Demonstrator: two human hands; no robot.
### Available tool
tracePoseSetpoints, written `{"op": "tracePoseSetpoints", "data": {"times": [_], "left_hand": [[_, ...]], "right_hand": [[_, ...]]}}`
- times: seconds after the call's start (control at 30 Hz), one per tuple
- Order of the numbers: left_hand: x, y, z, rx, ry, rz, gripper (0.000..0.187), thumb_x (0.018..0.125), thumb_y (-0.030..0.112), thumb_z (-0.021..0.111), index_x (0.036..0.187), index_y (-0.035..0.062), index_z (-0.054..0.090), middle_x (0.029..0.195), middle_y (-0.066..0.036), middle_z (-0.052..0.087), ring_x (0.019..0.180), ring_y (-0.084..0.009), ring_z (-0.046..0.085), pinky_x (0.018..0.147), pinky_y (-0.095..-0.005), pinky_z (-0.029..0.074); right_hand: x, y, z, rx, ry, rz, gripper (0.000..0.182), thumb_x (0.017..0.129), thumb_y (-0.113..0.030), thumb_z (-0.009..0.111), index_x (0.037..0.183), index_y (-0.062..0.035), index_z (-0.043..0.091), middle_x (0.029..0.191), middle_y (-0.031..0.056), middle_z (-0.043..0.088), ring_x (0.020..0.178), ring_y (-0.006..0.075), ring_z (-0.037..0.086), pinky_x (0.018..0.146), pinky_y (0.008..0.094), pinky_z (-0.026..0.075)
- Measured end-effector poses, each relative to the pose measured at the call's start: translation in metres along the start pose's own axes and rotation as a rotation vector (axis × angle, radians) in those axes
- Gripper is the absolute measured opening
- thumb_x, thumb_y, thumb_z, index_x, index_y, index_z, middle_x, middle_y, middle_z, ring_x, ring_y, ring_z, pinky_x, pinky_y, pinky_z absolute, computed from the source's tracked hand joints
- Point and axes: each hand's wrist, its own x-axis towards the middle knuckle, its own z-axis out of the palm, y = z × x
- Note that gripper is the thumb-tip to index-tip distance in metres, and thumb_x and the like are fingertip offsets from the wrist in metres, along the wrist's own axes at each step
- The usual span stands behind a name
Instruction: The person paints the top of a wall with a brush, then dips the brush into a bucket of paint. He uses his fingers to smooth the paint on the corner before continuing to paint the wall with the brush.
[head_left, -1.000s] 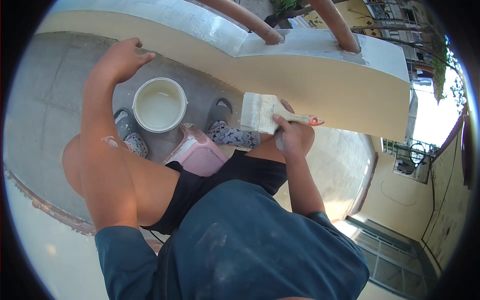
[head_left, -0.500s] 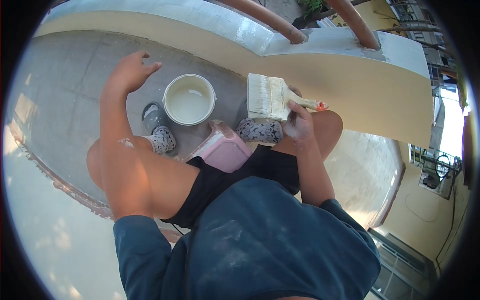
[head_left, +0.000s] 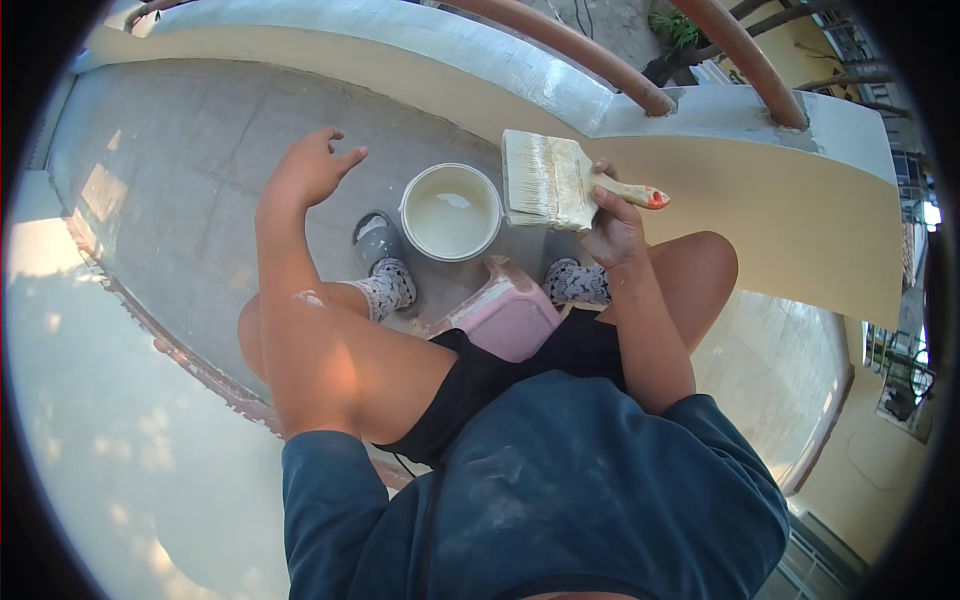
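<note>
My right hand (head_left: 617,228) is wrapped round the base of a wide paint brush (head_left: 545,180), whose pale bristles point left and whose handle ends in a red tip. The brush is just right of a white bucket (head_left: 451,212) that holds pale liquid and stands on the grey floor. My left hand (head_left: 315,166) hangs in the air to the left of the bucket, its thumb and fingers apart and nothing in it. Below the bucket, a pink plastic stool (head_left: 508,318) shows between my legs.
A low cream wall (head_left: 760,200) with a pale ledge and brown pipes (head_left: 740,55) curves across the front and right. My slippered left foot (head_left: 376,240) is beside the bucket. A rough-edged pale surface (head_left: 130,400) lies at the left.
The view has shifted, so bucket, stool and legs appear farther right. The brush is now closer to the bucket's right rim. My left hand stays apart and empty.
</note>
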Motion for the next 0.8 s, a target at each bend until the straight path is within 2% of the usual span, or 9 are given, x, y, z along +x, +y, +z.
{"op": "tracePoseSetpoints", "data": {"times": [0.03, 0.1, 0.13, 0.2, 0.23, 0.33, 0.53, 0.67, 0.8], "left_hand": [[0.001, -0.001, -0.004, -0.012, 0.0, -0.013, 0.061, 0.086, 0.041, 0.062, 0.131, 0.0021, 0.05, 0.126, -0.023, 0.055, 0.116, -0.0344, 0.055, 0.096, -0.0412, 0.045], [0.0, -0.003, -0.011, -0.036, 0.021, -0.036, 0.061, 0.085, 0.041, 0.062, 0.131, 0.0023, 0.05, 0.126, -0.023, 0.055, 0.116, -0.0344, 0.055, 0.096, -0.0413, 0.045], [0.0, -0.004, -0.014, -0.065, 0.03, -0.042, 0.061, 0.085, 0.042, 0.062, 0.131, 0.0024, 0.05, 0.127, -0.022, 0.055, 0.116, -0.0344, 0.055, 0.096, -0.0414, 0.044], [0.0, -0.01, -0.017, -0.073, 0.066, -0.037, 0.061, 0.085, 0.042, 0.062, 0.13, 0.0024, 0.051, 0.126, -0.022, 0.056, 0.115, -0.0345, 0.056, 0.095, -0.0408, 0.045], [0.002, -0.013, -0.018, -0.082, 0.085, -0.018, 0.061, 0.085, 0.043, 0.063, 0.129, 0.0023, 0.052, 0.125, -0.023, 0.056, 0.113, -0.0346, 0.056, 0.093, -0.0402, 0.045], [-0.001, -0.009, -0.025, -0.101, 0.078, -0.028, 0.061, 0.084, 0.043, 0.063, 0.128, 0.0027, 0.052, 0.125, -0.022, 0.056, 0.114, -0.0347, 0.056, 0.094, -0.0404, 0.045], [-0.001, 0.002, -0.027, -0.083, 0.073, -0.025, 0.06, 0.084, 0.042, 0.064, 0.128, 0.0035, 0.053, 0.126, -0.022, 0.056, 0.116, -0.0346, 0.054, 0.097, -0.041, 0.043], [-0.002, 0.01, -0.031, -0.083, 0.082, -0.016, 0.059, 0.084, 0.041, 0.064, 0.128, 0.003, 0.053, 0.125, -0.022, 0.056, 0.116, -0.0342, 0.054, 0.097, -0.041, 0.043], [-0.001, 0.013, -0.032, -0.063, 0.094, 0.027, 0.059, 0.083, 0.039, 0.064, 0.127, 0.0018, 0.053, 0.122, -0.023, 0.058, 0.115, -0.0346, 0.055, 0.097, -0.0409, 0.044]], "right_hand": [[0.007, 0.006, 0.003, 0.008, -0.017, 0.01, 0.033, 0.084, -0.002, 0.059, 0.113, -0.0108, 0.047, 0.126, 0.0174, 0.048, 0.118, 0.0323, 0.053, 0.092, 0.0473, 0.052], [0.017, 0.02, 0.014, -0.122, 0.148, 0.081, 0.027, 0.085, 0.001, 0.057, 0.109, -0.0083, 0.051, 0.114, 0.0148, 0.056, 0.105, 0.0279, 0.06, 0.086, 0.0418, 0.055], [0.023, 0.028, 0.014, -0.116, 0.129, 0.091, 0.027, 0.085, 0.001, 0.057, 0.109, -0.0083, 0.051, 0.114, 0.0148, 0.056, 0.105, 0.0279, 0.06, 0.086, 0.0418, 0.055], [0.036, 0.045, 0.007, -0.366, 0.222, 0.179, 0.027, 0.084, 0.001, 0.059, 0.108, -0.0097, 0.052, 0.106, 0.0114, 0.059, 0.095, 0.024, 0.063, 0.077, 0.0389, 0.057], [0.041, 0.056, 0.006, -0.419, 0.25, 0.18, 0.03, 0.082, 0.002, 0.061, 0.108, -0.0106, 0.052, 0.101, 0.0092, 0.06, 0.085, 0.021, 0.064, 0.068, 0.0361, 0.058], [0.052, 0.086, -0.01, -0.508, 0.258, 0.246, 0.029, 0.082, -0.002, 0.062, 0.108, -0.0128, 0.051, 0.104, 0.0077, 0.058, 0.085, 0.0187, 0.063, 0.068, 0.0348, 0.057], [0.061, 0.128, -0.028, -0.535, 0.345, 0.225, 0.03, 0.079, 0.002, 0.064, 0.104, -0.01, 0.053, 0.096, 0.0073, 0.058, 0.08, 0.0179, 0.064, 0.064, 0.0321, 0.057], [0.062, 0.136, -0.047, -0.622, 0.373, 0.272, 0.031, 0.078, 0.002, 0.064, 0.104, -0.0093, 0.052, 0.094, 0.007, 0.057, 0.081, 0.0174, 0.062, 0.065, 0.0323, 0.056], [0.059, 0.136, -0.039, -0.611, 0.384, 0.285, 0.031, 0.078, 0.003, 0.063, 0.104, -0.0092, 0.052, 0.095, 0.008, 0.057, 0.082, 0.0185, 0.062, 0.066, 0.0325, 0.056]]}}
